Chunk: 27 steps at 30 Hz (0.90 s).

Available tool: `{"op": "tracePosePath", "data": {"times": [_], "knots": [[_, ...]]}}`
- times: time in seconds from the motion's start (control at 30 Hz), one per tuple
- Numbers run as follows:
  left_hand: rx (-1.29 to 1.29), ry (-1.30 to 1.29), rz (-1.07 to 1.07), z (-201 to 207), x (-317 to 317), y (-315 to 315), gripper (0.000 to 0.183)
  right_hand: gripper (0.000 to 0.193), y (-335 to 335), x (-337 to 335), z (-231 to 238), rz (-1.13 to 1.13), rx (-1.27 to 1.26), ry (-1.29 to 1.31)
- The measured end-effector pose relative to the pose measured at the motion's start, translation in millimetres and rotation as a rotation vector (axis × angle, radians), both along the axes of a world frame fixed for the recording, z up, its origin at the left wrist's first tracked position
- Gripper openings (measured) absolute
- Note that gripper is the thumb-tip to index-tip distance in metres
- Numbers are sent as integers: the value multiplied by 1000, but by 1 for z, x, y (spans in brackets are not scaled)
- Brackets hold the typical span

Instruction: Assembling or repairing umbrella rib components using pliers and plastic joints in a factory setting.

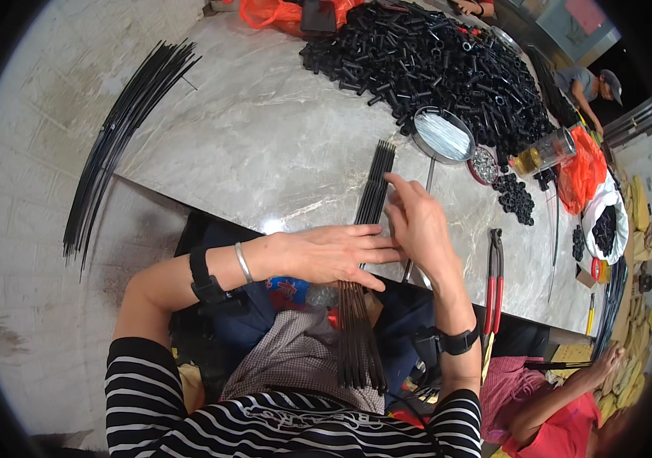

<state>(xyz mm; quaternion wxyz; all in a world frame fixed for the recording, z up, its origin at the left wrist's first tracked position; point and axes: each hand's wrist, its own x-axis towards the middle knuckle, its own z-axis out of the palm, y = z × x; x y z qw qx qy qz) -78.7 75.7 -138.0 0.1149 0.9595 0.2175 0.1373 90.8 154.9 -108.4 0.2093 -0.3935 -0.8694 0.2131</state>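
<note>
A bundle of thin black rods [372, 200] lies side by side across the table edge, its near ends [360, 336] fanning out over my lap. My left hand [334, 253] lies flat across the bundle with its fingers stretched and apart. Beside the rods, on their right, my right hand [420, 225] has its fingers loosely bent and apart, the index fingertip at the bundle's far part. Whether that fingertip presses on a rod is hard to tell. Part of the bundle is hidden beneath my left hand.
A heap of short black tubes [433, 65] covers the far table. Nearer are a round dish of pale thin sticks [444, 136], a small dish of metal bits [483, 166], black rings [514, 198] and red-handled pliers [494, 282]. More rods [124, 130] lie left. A co-worker [555, 404] sits right.
</note>
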Motion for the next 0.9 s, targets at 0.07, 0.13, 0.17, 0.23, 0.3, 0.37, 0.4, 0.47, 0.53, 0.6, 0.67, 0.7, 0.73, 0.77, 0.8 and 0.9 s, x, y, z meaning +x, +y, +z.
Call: {"op": "tracePosePath", "data": {"times": [0.07,0.13,0.17,0.23,0.3,0.37,0.4,0.47,0.53,0.6,0.67,0.7,0.73,0.77,0.8,0.9], "knots": [[-7,-32,-19,0,0,3,43,41,-2,-1,8,98,41,-115],[-12,-19,-23,1,-1,4,43,47,-3,-5,12,215,87,-266],[-18,-5,-25,1,-1,3,43,47,-1,-8,10,214,88,-268],[-27,-10,-27,4,0,4,43,46,5,-11,6,262,139,-265],[-31,-12,-26,4,-1,3,44,40,14,-11,7,263,140,-240],[-47,-52,-10,0,-2,1,45,35,37,-6,9,361,-78,-17],[-33,-31,-17,-4,-4,2,45,31,53,-2,15,266,-193,22],[-29,-28,-18,-4,-2,3,46,21,96,11,5,23,68,219],[-30,-29,-27,-4,1,3,47,18,126,22,11,-149,189,126],[-67,-38,-19,-1,0,2,48,17,143,26,-1,-113,227,20],[-57,-4,-16,4,-1,3,46,14,150,27,-10,-98,250,-95],[-50,27,-10,5,-2,2,43,14,149,23,-9,-95,248,-92],[-52,29,-9,4,-2,2,43,14,148,21,-9,-109,284,-128],[-33,49,-5,4,-2,2,44,14,149,20,-10,-123,318,-165],[-12,69,-6,4,-2,3,44,14,150,21,-10,-128,317,-164],[-39,52,-10,3,-1,3,44,15,154,24,-11,-170,219,-85]]}}
